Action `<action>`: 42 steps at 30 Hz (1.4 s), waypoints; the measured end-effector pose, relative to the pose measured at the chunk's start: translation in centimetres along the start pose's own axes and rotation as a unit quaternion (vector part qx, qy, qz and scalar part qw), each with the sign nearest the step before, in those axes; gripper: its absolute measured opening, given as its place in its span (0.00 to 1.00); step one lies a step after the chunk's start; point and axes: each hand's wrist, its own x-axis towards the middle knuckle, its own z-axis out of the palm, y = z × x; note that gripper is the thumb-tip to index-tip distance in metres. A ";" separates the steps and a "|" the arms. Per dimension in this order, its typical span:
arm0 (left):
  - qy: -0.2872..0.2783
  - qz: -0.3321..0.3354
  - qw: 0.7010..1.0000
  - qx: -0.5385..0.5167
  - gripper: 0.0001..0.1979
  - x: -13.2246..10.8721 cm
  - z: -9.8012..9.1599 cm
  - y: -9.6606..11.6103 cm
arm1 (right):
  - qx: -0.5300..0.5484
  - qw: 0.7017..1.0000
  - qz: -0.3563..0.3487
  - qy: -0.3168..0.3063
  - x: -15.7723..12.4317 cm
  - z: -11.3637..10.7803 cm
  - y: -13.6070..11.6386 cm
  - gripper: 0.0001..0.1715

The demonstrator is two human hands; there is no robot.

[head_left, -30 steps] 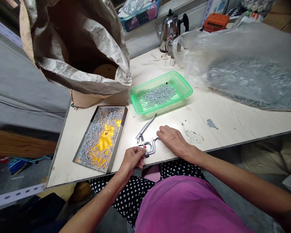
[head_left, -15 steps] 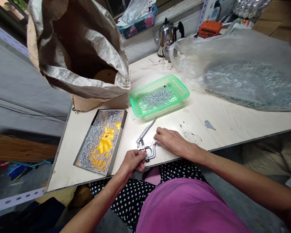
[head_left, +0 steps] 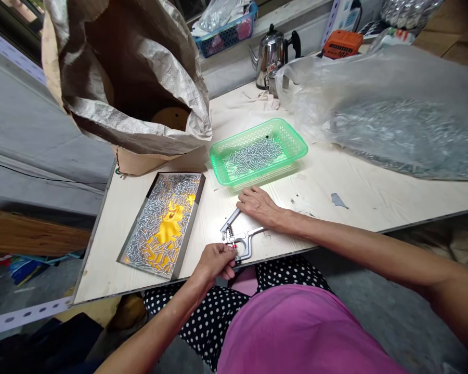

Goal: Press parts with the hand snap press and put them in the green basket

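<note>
A pair of silver snap-fastener pliers (head_left: pixel 249 240) lies on the table near its front edge, handles spread apart, with a spring and a red bit by the jaws. My right hand (head_left: pixel 260 206) is closed over the upper handle, whose end the fingers cover. At the jaws, my left hand (head_left: pixel 215 261) pinches thumb and fingertips together. Whatever sits in that pinch is too small and hidden to name. Left of the pliers is a shallow tray (head_left: pixel 188 231) of small metal pins or springs over a yellow bottom. Behind them stands a green basket (head_left: pixel 301 150) with more such pieces.
A large woven sack (head_left: pixel 140 132) stands open at the back left. On the right, a clear plastic bag (head_left: pixel 405 124) bulges with metal pieces. Farther back are a steel kettle (head_left: pixel 271 54), an orange box (head_left: pixel 342 44) and a blue basket (head_left: pixel 226 39). A grey scrap (head_left: pixel 338 200) lies on the table.
My right hand has shifted away from the lower handle, up and slightly left, onto the upper handle. My left hand stays at the jaws. The view has shifted slightly.
</note>
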 end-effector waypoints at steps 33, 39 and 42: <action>0.016 -0.018 0.999 -0.026 0.12 -0.3 0.6 -0.2 | 0.094 0.994 -0.020 -0.045 -4.4 -1.6 1.7 0.41; 0.027 -0.004 0.999 0.043 0.12 -0.9 0.4 -0.4 | 0.094 0.994 -0.021 -0.049 -4.8 -1.8 1.3 0.28; 0.122 0.124 0.961 0.213 0.13 -2.2 0.3 -0.5 | 0.098 0.994 -0.017 -0.041 -5.1 -1.7 1.0 0.25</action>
